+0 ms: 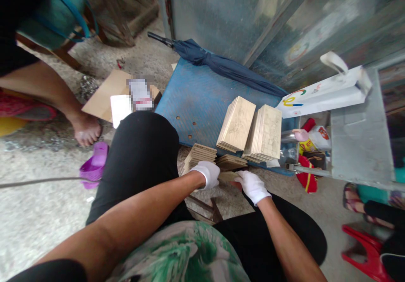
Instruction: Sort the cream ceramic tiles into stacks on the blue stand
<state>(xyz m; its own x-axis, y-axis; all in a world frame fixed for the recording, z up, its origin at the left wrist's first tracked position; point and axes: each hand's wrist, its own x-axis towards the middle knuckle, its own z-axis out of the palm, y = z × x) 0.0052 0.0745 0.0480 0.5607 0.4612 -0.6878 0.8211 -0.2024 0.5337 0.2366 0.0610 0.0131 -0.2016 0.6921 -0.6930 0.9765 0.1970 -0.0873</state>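
Observation:
Both my hands wear white gloves and are close together above my lap. Fingers of my left hand (209,175) are curled round the left end of a thin pale board (228,175). At its other end, my right hand (254,186) pinches the board; a small brownish patch by those fingertips is too blurred to name. Just beyond my hands are two lower stacks of thin wooden boards, one on the left (200,155) and a darker one (231,162). Two taller stacks, a left one (238,124) and a right one (264,133), rest on the blue tabletop (186,92).
A folded dark umbrella (221,65) lies along the table's back edge. To the right are a white paper bag (325,94) and a compartment of small items (311,138). Cardboard (104,92) and a purple slipper (95,164) lie left. Another person's foot (87,128) is near.

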